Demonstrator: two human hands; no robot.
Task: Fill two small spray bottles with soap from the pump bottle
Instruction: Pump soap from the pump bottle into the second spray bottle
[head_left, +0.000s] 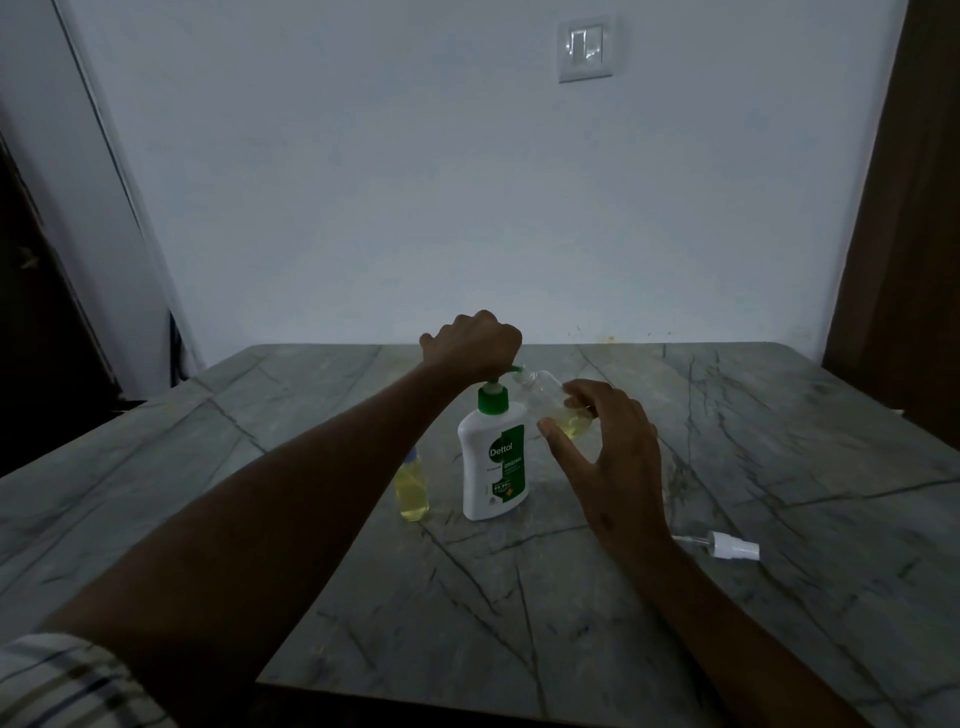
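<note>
Left hand (475, 340) fisted on the pump bottle (493, 462) head; right hand (608, 447) pinches the open spray bottle (553, 402) tilted, neck up-left at the green spout. Long axis must stay lined on the spout; other spray bottle (412, 486) stands full, left of the pump

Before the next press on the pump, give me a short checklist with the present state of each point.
1. Pump bottle upright on the table: ok.
2. Left hand on the pump head: ok.
3. Right hand holds the small bottle tilted, mouth at the green nozzle: ok.
4. Mouth exactly under the nozzle: cannot tell.
5. Room left in the small bottle: ok, yellow soap only at its bottom.
6. Spray cap off, lying on the table: ok.
</note>
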